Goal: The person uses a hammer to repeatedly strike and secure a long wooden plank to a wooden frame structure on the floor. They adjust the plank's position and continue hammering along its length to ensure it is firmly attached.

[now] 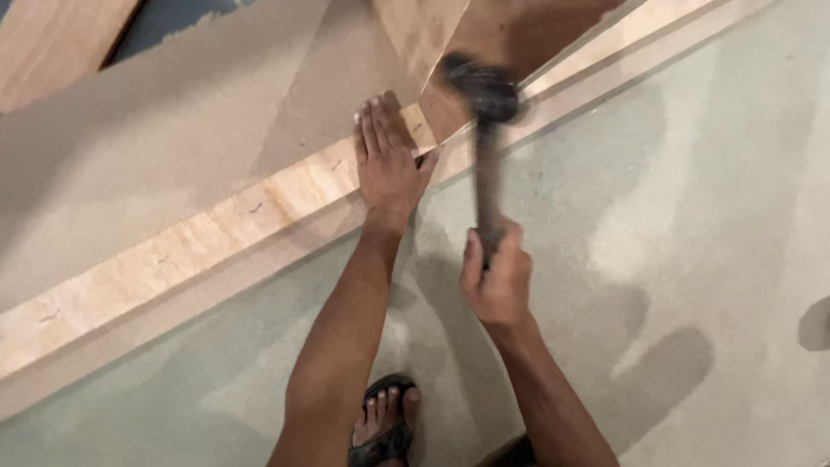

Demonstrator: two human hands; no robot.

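**Hammer raised over a wooden strip, left hand pressed flat**

Grey concrete floor [692,259] fills the right and lower part of the view, and broad brown boards [156,147] are laid across the upper left. A long pale wooden strip [216,229] is set along the board edge, running diagonally from lower left to upper right. The strip is held down by the left hand [386,160], whose fingers are spread flat and released, gripping nothing. A hammer [487,147] is grasped by the right hand [497,277], the fingers clenched round the lower end of the dark handle; its head is blurred and shown just beside the left fingertips, above the strip's cut end. Several small dark marks, judged to be fasteners already driven, are visible along the strip to the left of the hand. The stretch nearest the hammer appears not yet fixed, so the work is judged partly done. A sandalled foot [385,424] is seen at the bottom edge.
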